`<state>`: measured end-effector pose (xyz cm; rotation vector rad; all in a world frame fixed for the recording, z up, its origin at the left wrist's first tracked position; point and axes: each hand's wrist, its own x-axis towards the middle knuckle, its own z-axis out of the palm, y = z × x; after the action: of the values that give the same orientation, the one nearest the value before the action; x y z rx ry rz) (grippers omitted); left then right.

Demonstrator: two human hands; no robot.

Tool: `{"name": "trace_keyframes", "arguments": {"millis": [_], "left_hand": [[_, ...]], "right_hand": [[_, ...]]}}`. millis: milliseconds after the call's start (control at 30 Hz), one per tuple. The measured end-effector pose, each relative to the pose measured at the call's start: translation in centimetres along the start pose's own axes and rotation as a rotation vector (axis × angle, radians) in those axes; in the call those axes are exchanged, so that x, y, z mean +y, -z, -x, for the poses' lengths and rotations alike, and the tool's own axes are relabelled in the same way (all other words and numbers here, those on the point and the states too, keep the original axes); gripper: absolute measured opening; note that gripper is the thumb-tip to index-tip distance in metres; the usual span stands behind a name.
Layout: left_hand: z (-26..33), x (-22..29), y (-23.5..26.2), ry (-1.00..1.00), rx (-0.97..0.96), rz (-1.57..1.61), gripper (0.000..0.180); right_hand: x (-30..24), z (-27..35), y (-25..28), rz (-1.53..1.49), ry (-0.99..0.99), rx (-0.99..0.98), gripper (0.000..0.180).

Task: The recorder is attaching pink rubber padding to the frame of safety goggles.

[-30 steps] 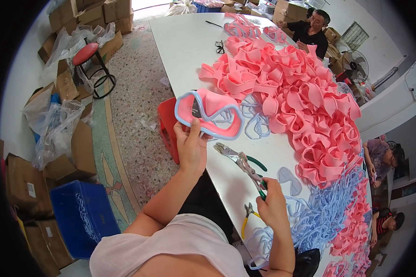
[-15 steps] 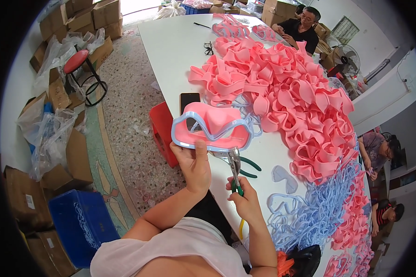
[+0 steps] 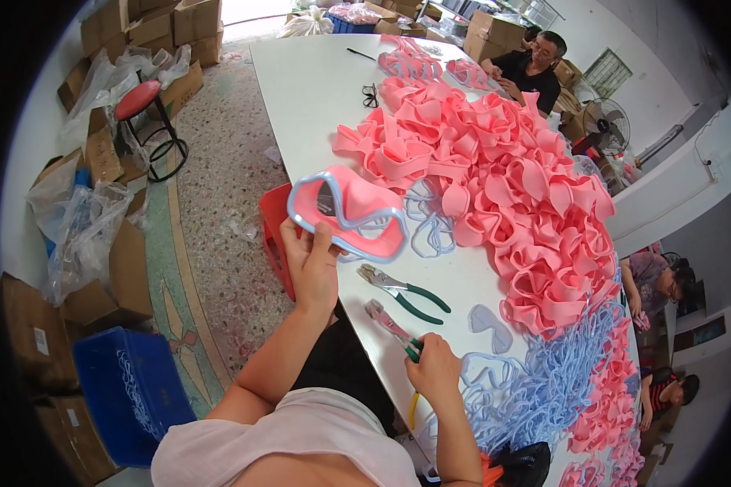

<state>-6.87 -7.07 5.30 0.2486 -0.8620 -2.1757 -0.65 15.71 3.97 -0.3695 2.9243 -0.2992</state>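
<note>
My left hand (image 3: 311,272) grips the lower rim of a diving mask, a pink soft body (image 3: 359,195) edged by a light blue frame (image 3: 345,241), held up over the table edge. In my right hand (image 3: 436,369) are pliers (image 3: 388,321) with green handles, low over the white table, their jaws apart from the mask. A second pair of green-handled pliers (image 3: 410,292) lies just beyond them. Right of the pliers is a clear lens piece (image 3: 489,328). Loose light blue frames (image 3: 536,390) are heaped near my right forearm.
A big pile of pink mask bodies (image 3: 495,178) covers the table's right side. Eyeglasses (image 3: 369,96) lie farther back. A red stool (image 3: 273,235) stands against the left edge; a blue bin (image 3: 134,398) and cartons (image 3: 110,284) are on the floor. A co-worker (image 3: 534,69) sits at the far end.
The pliers in my right hand have moved from the mask's lower rim down toward the table. My left hand has shifted left with the mask and tilted it, uncovering the second pliers.
</note>
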Motion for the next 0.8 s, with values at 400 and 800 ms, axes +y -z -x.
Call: {"name": "trace_keyframes", "arguments": {"millis": [400, 800], "left_hand": [[0.3, 0.1, 1.3, 0.389, -0.402, -0.176, 0.039], [2.3, 0.5, 0.1, 0.409, -0.637, -0.268, 0.039]], "right_hand": [[-0.3, -1.6, 1.8, -0.461, 0.159, 0.328, 0.043], [-2.4, -3.9, 6.8, -1.469, 0.206, -0.077, 0.016]]}}
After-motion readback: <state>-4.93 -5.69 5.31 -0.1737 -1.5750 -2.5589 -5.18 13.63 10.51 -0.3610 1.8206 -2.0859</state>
